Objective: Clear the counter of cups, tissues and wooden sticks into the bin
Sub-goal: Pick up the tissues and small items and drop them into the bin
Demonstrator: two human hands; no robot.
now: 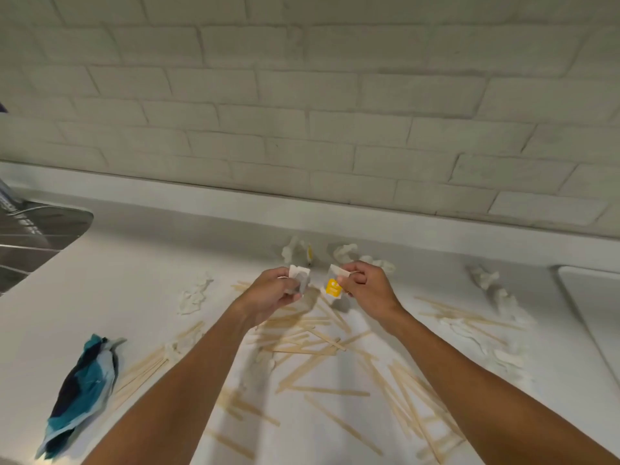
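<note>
Both hands pinch paper scraps above sticks (pixel 303 344).

Dim even light, soft blur, edges bowed

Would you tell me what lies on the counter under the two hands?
Wooden sticks lie below the left hand, gripping a grey sachet, and the right hand, pinching a yellow-labelled sachet; the forearms hide what lies nearer.

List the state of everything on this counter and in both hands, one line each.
left hand: grips a grey-white packet, held above the counter.
right hand: pinches a yellow-labelled packet, also held up.
wooden sticks: scattered flat, many crossing.
tissues: crumpled, lying loose on the counter.
blue bag: crumpled, lying flat at the left.
</note>
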